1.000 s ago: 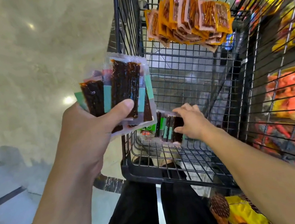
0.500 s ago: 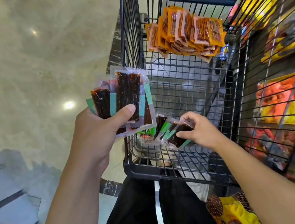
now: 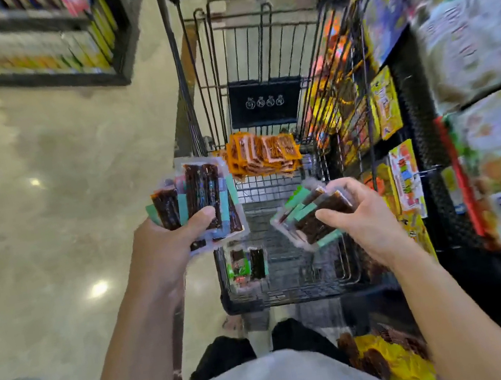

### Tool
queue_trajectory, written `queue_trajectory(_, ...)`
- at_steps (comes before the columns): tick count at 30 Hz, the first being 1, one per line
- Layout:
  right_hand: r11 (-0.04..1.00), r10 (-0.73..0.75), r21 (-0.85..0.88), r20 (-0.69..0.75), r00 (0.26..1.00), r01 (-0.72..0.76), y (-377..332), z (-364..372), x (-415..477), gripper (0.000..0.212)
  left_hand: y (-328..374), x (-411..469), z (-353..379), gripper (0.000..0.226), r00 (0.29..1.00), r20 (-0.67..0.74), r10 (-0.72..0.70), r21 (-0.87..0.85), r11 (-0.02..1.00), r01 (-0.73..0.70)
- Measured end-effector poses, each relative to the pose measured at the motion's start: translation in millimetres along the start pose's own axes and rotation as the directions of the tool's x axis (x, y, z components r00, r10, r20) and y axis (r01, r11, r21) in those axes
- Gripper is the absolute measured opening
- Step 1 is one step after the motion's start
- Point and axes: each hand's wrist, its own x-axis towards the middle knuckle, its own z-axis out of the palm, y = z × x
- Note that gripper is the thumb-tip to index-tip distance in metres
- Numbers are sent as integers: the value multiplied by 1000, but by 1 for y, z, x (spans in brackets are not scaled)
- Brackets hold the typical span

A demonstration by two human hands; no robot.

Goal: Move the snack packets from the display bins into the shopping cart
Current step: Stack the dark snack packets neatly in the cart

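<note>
Over in the upper left the view has swung up and a stocked shelf (image 3: 36, 64) has come into frame above the shiny floor (image 3: 44, 191).

Left hand (image 3: 168, 241): no change. It keeps its thumb clamped over a fan of dark packets (image 3: 202, 194), held just off the left wall of the shopping cart (image 3: 297, 296) and not yet inside.

Down low in the middle, a few loose packets (image 3: 248, 264) lie on the cart's wire bottom at the near end. At the far end sits the pile of orange packets (image 3: 263, 157).

Here's the real change. A second ago the right hand (image 3: 363, 220) was down on the cart bottom. Now it's up at rim height, fingers and thumb curled round a bundle of dark packets (image 3: 312, 217) and hanging over the basket.

So that bundle has come back off the wire. My read is a regroup or tidy, not a drop.

Far right, the display bins (image 3: 479, 18) blur past, full.

For the task, both handfuls need to go down into the cart.
</note>
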Motion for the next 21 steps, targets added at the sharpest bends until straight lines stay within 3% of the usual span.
queue_trajectory(5, 996, -84, -12, -167, 982, 83, -74, 0, -73, 28, 52, -16, 0, 26, 980, 175, 91, 1, 996, -93)
queue_trajectory(10, 986, -167, -88, -367, 915, 144, -115, -1, -146, 26, 100, -36, 12, 32, 913, 383, 145, -25, 989, -146)
queue_trajectory(18, 969, -245, -131, -648, 721, 212, -137, -20, -273, 28, 136, -98, 74, 23, 690, 695, 201, 15, 956, -294)
queue_trajectory(21, 972, -233, -160, -746, 623, 172, -131, -28, -329, 26, 136, -135, 106, 44, 598, 779, 185, 19, 948, -318)
